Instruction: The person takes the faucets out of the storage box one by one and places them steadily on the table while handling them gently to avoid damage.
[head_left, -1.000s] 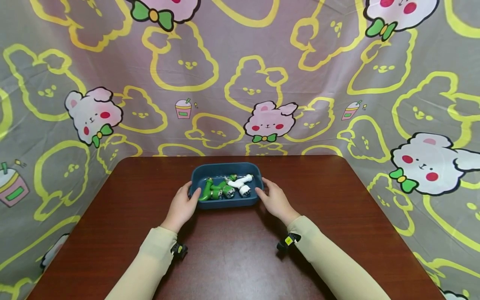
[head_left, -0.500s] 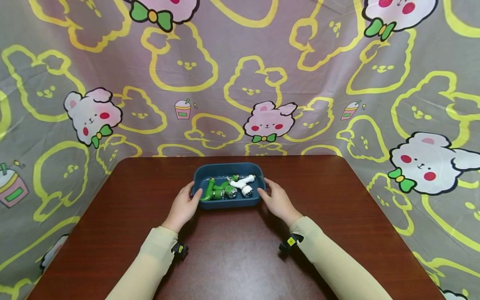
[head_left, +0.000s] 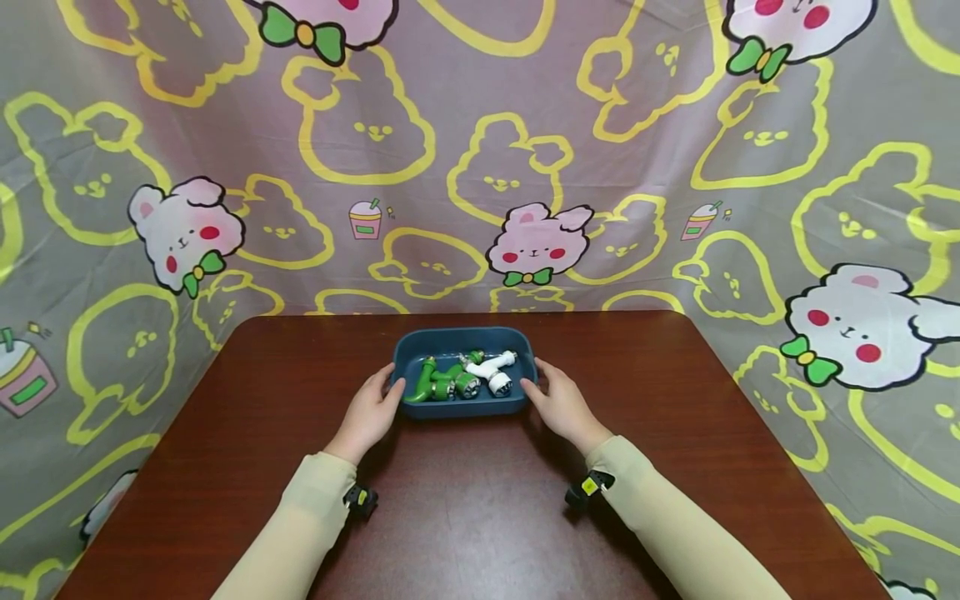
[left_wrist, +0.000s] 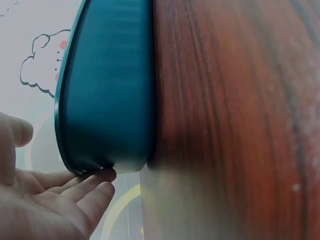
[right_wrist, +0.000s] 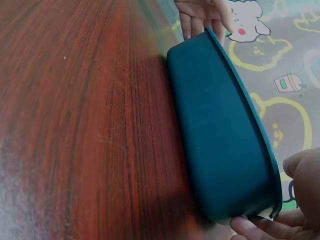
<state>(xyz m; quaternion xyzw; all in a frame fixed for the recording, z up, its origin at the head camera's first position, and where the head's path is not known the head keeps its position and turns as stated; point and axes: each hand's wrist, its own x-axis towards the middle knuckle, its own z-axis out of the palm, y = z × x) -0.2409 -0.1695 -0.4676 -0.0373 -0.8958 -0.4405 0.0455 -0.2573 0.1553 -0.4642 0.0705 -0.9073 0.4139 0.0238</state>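
Observation:
A blue rectangular bin (head_left: 465,408) stands on the table between my hands. In it lie green pipe-like fittings (head_left: 423,379) at the left and middle, and a white one (head_left: 489,367) at the right, with shiny round ends; their exact kind cannot be told. My left hand (head_left: 370,417) touches the bin's left end. In the left wrist view its fingers (left_wrist: 95,197) lie nearly straight against the wall, thumb apart. My right hand (head_left: 564,408) is at the right end. In the right wrist view its fingertips (right_wrist: 245,227) touch below the rim, its thumb away from the wall.
The brown wooden table (head_left: 480,508) stretches out on all sides of the bin. Behind it and at both sides hangs a grey patterned cloth (head_left: 420,192). A small black camera is strapped to each wrist.
The bin has slid a little to the right along the table, with both hands staying at its ends. The fittings inside have moved along with it.

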